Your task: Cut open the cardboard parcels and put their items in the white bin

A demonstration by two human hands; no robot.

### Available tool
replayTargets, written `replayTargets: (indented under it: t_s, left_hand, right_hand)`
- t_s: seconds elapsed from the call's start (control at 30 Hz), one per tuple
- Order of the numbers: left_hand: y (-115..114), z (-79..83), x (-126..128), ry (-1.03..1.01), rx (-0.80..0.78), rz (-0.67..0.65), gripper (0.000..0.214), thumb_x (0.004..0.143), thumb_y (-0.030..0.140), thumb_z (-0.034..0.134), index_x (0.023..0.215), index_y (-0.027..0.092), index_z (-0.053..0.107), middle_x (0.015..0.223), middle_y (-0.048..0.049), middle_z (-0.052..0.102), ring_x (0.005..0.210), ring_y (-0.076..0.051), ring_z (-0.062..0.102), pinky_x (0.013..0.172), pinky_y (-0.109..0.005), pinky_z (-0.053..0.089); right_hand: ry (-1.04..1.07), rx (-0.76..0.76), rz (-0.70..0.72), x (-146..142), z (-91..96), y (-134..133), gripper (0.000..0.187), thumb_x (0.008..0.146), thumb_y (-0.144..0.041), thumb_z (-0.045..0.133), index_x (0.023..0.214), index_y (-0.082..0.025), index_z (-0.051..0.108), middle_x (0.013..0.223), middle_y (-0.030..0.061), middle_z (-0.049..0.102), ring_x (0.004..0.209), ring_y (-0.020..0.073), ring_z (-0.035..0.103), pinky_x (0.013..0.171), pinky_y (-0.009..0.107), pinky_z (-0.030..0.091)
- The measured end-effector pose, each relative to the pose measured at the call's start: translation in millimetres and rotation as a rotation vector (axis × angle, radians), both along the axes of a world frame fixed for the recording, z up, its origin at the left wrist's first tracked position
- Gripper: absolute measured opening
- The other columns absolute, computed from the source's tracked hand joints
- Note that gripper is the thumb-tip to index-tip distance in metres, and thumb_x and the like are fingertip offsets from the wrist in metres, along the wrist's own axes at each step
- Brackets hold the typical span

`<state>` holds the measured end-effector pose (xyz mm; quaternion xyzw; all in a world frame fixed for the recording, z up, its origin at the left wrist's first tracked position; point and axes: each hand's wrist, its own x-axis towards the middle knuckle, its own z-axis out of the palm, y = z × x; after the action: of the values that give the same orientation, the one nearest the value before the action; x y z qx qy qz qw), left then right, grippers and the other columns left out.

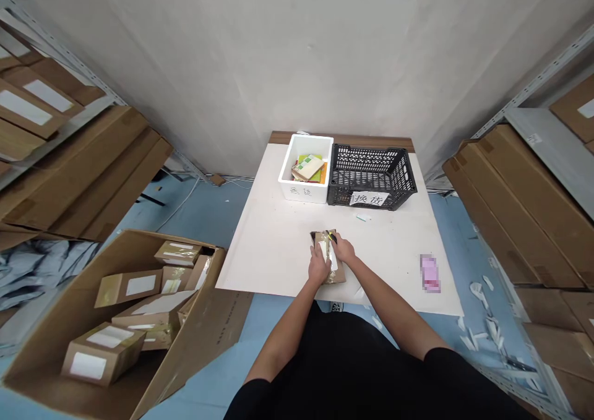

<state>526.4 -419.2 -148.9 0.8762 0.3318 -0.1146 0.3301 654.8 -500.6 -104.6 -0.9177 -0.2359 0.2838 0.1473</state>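
Note:
A small taped cardboard box with a white label lies on the white-topped table near its front edge. My left hand holds the box on its left side, the fingers pressed along its top. In my right hand, closed at the box's upper right, is a black and yellow utility knife. Its tip is at the far end of the box, where a dark gap shows at the far left corner. Whether the blade is in the tape, I cannot tell.
Behind the box stand a white bin holding packets and a black plastic crate. A small pen-like item and a blurred pink item lie on the table. Left is a large carton of boxes; shelves flank both sides.

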Motion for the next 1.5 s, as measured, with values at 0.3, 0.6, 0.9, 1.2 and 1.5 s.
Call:
replayTargets:
  t_s: [0.3, 0.6, 0.9, 1.2, 1.5]
  left_hand:
    - [-8.3, -11.2, -7.9, -0.027, 0.212, -0.027, 0.072, 0.100, 0.034, 0.045, 0.167, 0.020, 0.023, 0.171, -0.0223, 0.025, 0.127, -0.036, 0.063, 0.096, -0.046, 0.057]
    - [-5.8, -15.2, -14.1, -0.060, 0.183, -0.001, 0.066, 0.102, 0.035, 0.040, 0.165, 0.023, 0.026, 0.171, -0.0179, 0.026, 0.122, -0.031, 0.066, 0.098, -0.042, 0.056]
    - [-4.0, -22.5, -15.8, -0.124, 0.200, -0.011, 0.065, 0.102, 0.035, 0.044, 0.164, 0.022, 0.031, 0.170, -0.0170, 0.030, 0.137, -0.032, 0.056, 0.105, -0.042, 0.053]
    - [-7.3, -22.1, -17.8, -0.156, 0.215, -0.002, 0.057, 0.102, 0.032, 0.043, 0.157, 0.021, 0.042, 0.168, -0.0158, 0.034, 0.135, -0.030, 0.056, 0.106, -0.042, 0.051]
    - [-7.9, 6.3, 16.3, -0.071, 0.172, 0.162, 0.073, 0.088, 0.035, 0.062, 0.156, 0.021, 0.039, 0.160, -0.0193, 0.040, 0.139, -0.037, 0.047, 0.109, -0.047, 0.044]
  right_hand:
    - [-0.062, -0.131, 0.248, 37.6, -0.8, 11.4, 0.036, 0.102, -0.028, 0.056, 0.139, -0.027, 0.055, 0.118, 0.0155, 0.076, 0.116, 0.0313, 0.070, 0.098, 0.040, 0.047]
    - [-0.097, -0.188, 0.299, 41.7, -3.4, 0.2, 0.038, 0.099, -0.018, 0.056, 0.136, -0.027, 0.055, 0.116, 0.0141, 0.078, 0.120, 0.0297, 0.069, 0.101, 0.042, 0.049]
    - [-0.177, -0.284, 0.368, 18.9, -9.0, 13.6, 0.036, 0.099, -0.009, 0.047, 0.133, -0.016, 0.056, 0.119, 0.0217, 0.075, 0.115, 0.0311, 0.072, 0.094, 0.044, 0.054]
    - [-0.189, -0.357, 0.456, 27.7, 5.6, 21.9, 0.042, 0.097, -0.018, 0.058, 0.138, -0.012, 0.055, 0.120, 0.0242, 0.074, 0.113, 0.0303, 0.073, 0.091, 0.039, 0.055]
    - [-0.286, -0.312, 0.505, 42.5, 25.6, -2.9, 0.042, 0.110, -0.040, 0.034, 0.137, -0.017, 0.056, 0.120, 0.0193, 0.074, 0.114, 0.0291, 0.072, 0.092, 0.038, 0.052]
